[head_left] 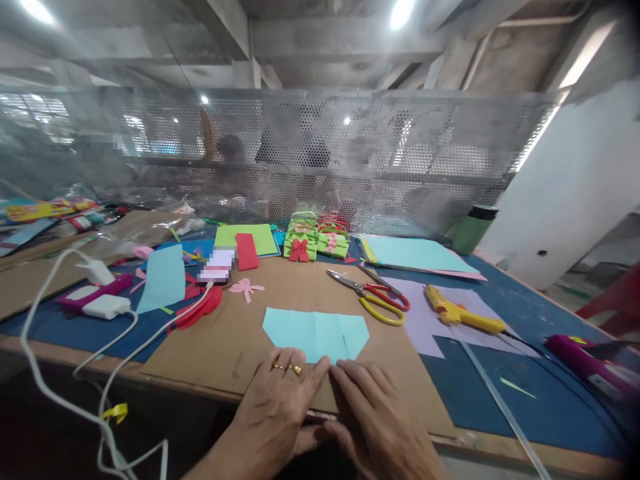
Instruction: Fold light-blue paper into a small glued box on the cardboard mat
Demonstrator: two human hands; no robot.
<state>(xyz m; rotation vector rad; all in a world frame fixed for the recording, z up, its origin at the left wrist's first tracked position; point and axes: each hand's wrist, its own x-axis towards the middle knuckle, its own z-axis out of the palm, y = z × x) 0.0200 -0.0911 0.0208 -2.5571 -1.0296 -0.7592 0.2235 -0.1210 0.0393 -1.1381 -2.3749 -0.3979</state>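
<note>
A light blue paper sheet [316,333] with slanted corners and upright creases lies on the brown cardboard [225,340]. Its near edge is under the fingertips of both hands. My left hand [280,400], with gold rings, has its fingers bent and pressed together on that edge. My right hand [375,407] presses the same edge from the other side, the two index fingertips almost meeting. Both thumbs point inward below, by the table's front edge. Beyond the paper, on the right, rest red-handled scissors [387,290] and yellow-handled scissors [380,310].
A yellow glue gun [460,313] lies on lilac paper [415,313] to the right. Green paper baskets with bows [300,243] stand at the back, near stacked coloured sheets [420,257]. On the left are a charging phone [216,265], white cables [165,327] and a purple power strip [120,285].
</note>
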